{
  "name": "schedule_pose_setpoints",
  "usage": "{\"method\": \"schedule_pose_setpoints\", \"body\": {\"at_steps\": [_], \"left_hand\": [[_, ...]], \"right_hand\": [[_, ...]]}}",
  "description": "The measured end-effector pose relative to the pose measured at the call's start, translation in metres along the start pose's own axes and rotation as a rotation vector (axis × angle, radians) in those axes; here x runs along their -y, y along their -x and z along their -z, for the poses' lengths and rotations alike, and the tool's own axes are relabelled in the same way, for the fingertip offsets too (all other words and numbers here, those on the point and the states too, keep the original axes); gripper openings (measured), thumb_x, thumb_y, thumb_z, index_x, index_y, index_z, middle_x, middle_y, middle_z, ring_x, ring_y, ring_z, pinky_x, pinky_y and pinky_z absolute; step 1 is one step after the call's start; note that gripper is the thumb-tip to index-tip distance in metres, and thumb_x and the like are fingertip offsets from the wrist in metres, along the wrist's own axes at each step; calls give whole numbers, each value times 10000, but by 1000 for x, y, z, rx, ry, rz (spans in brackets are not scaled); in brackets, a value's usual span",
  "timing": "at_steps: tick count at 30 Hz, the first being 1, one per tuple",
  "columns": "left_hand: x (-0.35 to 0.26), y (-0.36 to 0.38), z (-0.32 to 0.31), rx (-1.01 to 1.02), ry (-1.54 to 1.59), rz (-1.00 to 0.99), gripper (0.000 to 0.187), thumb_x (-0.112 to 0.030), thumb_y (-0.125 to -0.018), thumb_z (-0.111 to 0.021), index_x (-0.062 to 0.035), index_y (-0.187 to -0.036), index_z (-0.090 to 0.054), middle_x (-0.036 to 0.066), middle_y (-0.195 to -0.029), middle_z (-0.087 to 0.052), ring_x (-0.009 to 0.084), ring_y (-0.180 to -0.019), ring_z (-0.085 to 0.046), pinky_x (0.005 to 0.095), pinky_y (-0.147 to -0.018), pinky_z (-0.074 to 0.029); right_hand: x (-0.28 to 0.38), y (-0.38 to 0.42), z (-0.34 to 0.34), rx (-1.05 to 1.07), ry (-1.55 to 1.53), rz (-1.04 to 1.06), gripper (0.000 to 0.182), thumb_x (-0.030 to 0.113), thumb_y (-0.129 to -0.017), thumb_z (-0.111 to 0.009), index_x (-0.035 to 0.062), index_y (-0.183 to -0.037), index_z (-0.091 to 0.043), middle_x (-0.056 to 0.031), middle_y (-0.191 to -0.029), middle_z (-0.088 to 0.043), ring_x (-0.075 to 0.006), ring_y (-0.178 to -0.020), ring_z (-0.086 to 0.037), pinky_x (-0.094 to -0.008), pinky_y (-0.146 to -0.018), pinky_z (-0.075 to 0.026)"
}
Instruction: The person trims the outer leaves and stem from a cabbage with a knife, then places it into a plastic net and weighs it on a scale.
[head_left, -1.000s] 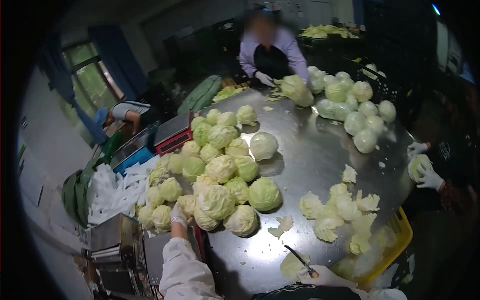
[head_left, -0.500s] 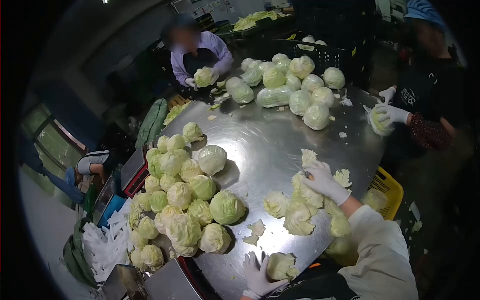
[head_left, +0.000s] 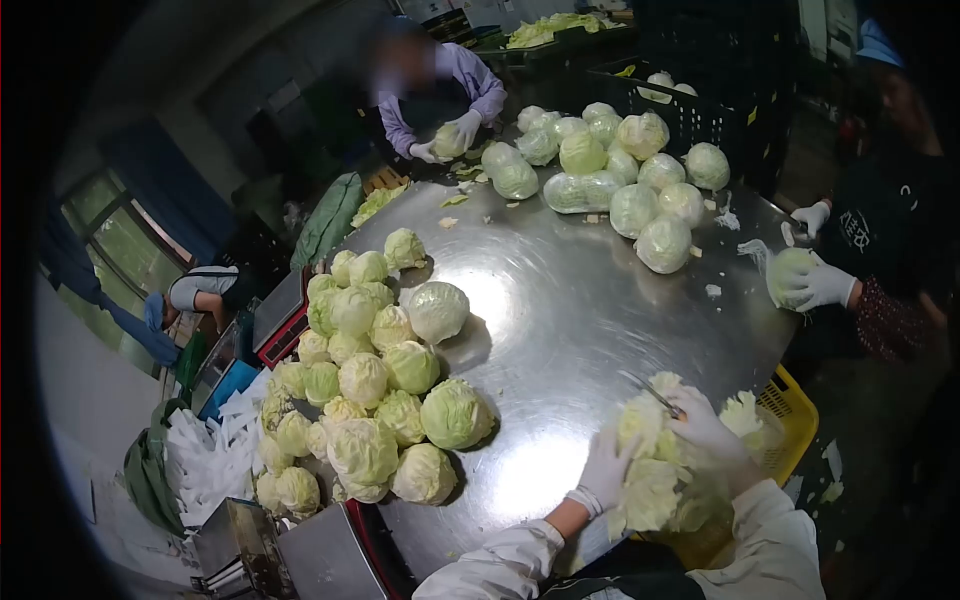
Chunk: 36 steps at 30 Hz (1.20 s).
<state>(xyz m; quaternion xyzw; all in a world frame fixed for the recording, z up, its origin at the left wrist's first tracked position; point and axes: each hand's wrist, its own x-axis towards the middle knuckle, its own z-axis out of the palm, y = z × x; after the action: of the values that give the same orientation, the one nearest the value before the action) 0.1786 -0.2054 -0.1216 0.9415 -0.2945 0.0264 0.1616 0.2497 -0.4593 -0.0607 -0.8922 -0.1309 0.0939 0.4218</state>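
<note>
My right hand, in a white glove, is closed around a knife whose blade points up and to the left. Loose pale-green cabbage leaves are bunched between my two hands at the table's near right edge. My left hand, also gloved, presses against the left side of this bunch, its fingers partly hidden by leaves. More leaves show just beyond my right hand. A yellow crate stands below the edge, partly covered by leaves and my right arm.
Trimmed cabbages are piled on the left of the metal table. Wrapped cabbages lie at the back by a black crate. Two co-workers handle cabbages across the table, the right one near a knife. Scales stand at the left edge.
My left hand has moved right from the near edge to the leaves. The scattered leaves are now gathered between both hands and drawn towards the yellow crate. My right hand still holds the knife.
</note>
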Motion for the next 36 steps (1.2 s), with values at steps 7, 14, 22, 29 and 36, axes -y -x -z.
{"method": "schedule_pose_setpoints", "body": {"at_steps": [7,14,22,29,36], "left_hand": [[48,-53,130,20,184,-40,1034,-500,-681,-835,-206,-1557,-371,282,-1567,-288,518,-1403,-319,723,-1119,-220],[273,-100,263,40,-498,676,1288,-570,-453,-952,-269,-1564,-374,241,-1615,-239,502,-1476,-220,655,-1161,-226],[353,-101,219,-143,-391,797,1269,-464,-452,-971,-267,-1556,-377,240,-1633,-223,544,-1454,-245,591,-1192,-286],[290,-103,224,-54,-533,570,894,-311,-601,-890,-320,-1408,-503,167,-1479,-400,490,-1233,-454,567,-924,-526],[129,-52,240,-216,-261,79,876,-436,-605,-888,-233,-1390,-555,256,-1473,-416,518,-1257,-457,543,-995,-520]], "right_hand": [[-59,98,26,-268,-4,-21,282,94,-771,-709,50,-1048,-731,-153,-1014,-692,-360,-1038,-618,-416,-956,-473],[-3,119,13,-430,-216,-367,261,45,-761,-723,24,-1020,-709,-125,-904,-639,-303,-874,-588,-404,-818,-467],[-30,99,-21,-506,-237,-322,205,140,-757,-737,28,-919,-682,-100,-807,-565,-263,-799,-543,-396,-758,-440],[-68,91,-35,-456,167,-132,209,146,-765,-721,46,-948,-731,-122,-840,-634,-295,-796,-570,-385,-769,-478],[-27,106,-34,-516,199,-159,230,149,-819,-722,77,-1037,-741,-99,-860,-689,-314,-958,-609,-428,-944,-447]]}}
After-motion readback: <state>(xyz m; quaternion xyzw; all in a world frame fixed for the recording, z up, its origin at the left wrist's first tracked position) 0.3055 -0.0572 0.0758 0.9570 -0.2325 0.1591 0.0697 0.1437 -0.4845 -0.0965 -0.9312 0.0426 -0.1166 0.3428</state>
